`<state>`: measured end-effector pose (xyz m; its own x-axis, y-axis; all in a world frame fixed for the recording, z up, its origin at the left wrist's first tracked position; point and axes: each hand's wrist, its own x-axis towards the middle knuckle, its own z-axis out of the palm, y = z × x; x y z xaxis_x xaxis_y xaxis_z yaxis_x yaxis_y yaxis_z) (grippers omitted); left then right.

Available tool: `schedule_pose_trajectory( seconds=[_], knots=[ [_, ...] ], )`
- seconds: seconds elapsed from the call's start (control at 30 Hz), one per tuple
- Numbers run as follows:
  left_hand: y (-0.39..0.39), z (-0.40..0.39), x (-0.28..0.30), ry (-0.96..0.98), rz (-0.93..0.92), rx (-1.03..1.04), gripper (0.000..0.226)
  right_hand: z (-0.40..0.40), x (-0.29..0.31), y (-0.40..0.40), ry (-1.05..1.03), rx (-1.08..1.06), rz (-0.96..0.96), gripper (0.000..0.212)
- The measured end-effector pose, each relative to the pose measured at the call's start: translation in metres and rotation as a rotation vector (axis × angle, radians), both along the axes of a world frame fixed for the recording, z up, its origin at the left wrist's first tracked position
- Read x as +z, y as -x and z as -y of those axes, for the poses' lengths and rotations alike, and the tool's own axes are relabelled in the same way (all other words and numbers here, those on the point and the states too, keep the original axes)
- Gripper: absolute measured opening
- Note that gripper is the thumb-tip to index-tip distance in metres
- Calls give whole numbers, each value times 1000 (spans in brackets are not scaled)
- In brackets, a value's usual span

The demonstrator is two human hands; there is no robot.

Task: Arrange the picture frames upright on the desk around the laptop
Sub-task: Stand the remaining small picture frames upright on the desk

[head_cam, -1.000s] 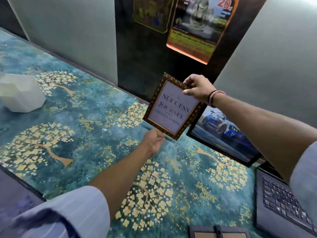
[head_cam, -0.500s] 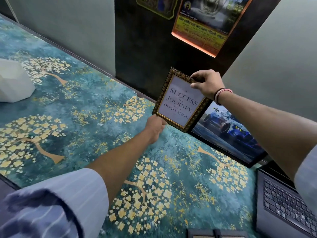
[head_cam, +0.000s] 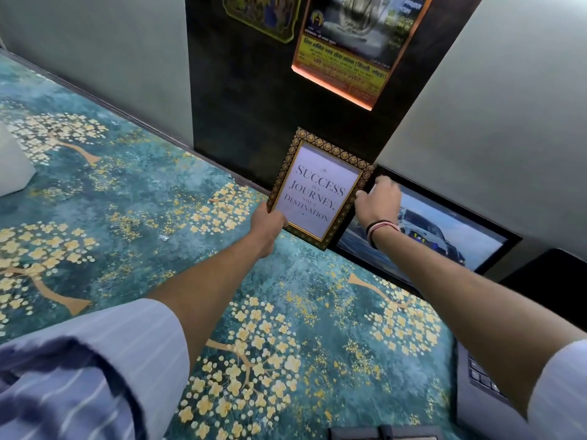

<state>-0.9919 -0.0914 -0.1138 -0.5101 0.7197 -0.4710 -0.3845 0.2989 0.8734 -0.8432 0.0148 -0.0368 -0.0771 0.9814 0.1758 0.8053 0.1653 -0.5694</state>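
An ornate gold-and-black picture frame (head_cam: pixel 317 190) with the words "Success is a journey, not a destination" stands nearly upright at the back of the desk, against the dark wall panel. My left hand (head_cam: pixel 270 222) grips its lower left corner. My right hand (head_cam: pixel 378 200) touches its right edge with fingers curled around it. Just right of it a black frame with a car picture (head_cam: pixel 451 236) leans against the wall. Only the keyboard corner of the laptop (head_cam: pixel 479 404) shows at lower right.
The desk (head_cam: pixel 133 217) has a teal cover with golden trees. A white faceted object (head_cam: pixel 12 166) sits at far left. Another frame's dark edge (head_cam: pixel 381 433) pokes in at the bottom. Posters (head_cam: pixel 352 46) hang on the dark wall panel above.
Both hands carried the quote frame from mid-air down and back to the wall, tipping it more upright. My right hand slid from its top corner down to its right edge.
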Motion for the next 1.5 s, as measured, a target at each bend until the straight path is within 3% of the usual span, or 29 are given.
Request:
schedule_pose_trajectory(
  seconds=[0.17,0.33,0.47,0.63,0.73,0.9,1.17,1.37,1.5],
  knots=[
    [6,-3,-6,23,-98,-64,41,-5,-11,7,139,-107,-153,7],
    [14,-5,-18,-15,-92,-73,60,0,-10,12,104,-130,-178,29],
    [20,-5,-26,-11,-70,-109,63,7,-20,20,91,-45,-107,16],
    [24,-7,-37,-11,-62,-105,83,3,-35,25,95,-22,-241,15],
    [23,-3,-26,-37,-49,-92,78,3,-34,27,128,50,-281,26],
    [26,-5,-28,-32,-62,-63,80,6,-30,28,223,89,-307,63],
    [31,-2,-29,-41,-90,-86,79,13,-27,25,299,73,-357,86],
    [31,-6,-33,-22,-133,-107,76,21,-22,23,322,47,-386,84],
    [33,-12,-32,5,-161,-154,80,30,-11,21,344,29,-413,56]
  ],
)
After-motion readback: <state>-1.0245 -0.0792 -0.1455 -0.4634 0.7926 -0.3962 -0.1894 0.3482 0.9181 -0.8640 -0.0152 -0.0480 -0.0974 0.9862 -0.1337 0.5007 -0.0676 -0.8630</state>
